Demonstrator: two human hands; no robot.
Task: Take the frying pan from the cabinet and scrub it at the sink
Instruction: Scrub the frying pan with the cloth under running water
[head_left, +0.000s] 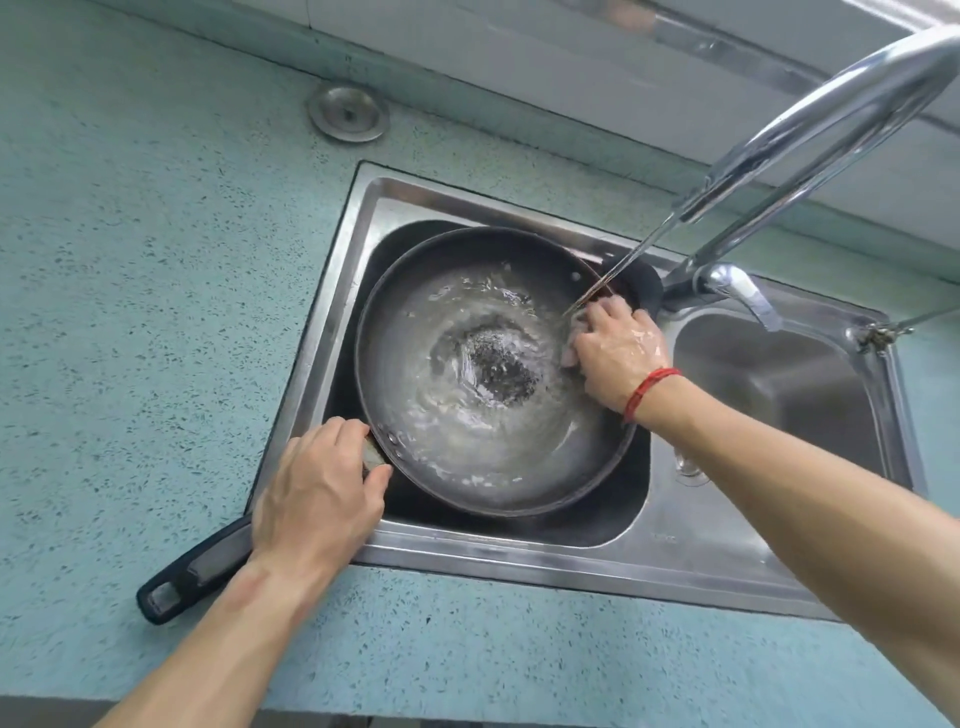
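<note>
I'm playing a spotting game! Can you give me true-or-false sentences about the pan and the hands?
1. Water runs from the tap into the frying pan. True.
2. The pan sits in the right basin. False: it sits in the left basin of the sink.
3. The left hand grips the pan's handle. True.
4. The right hand holds the tap. False: it presses a pale sponge inside the pan.
5. The right wrist wears a blue band. False: the band is red.
</note>
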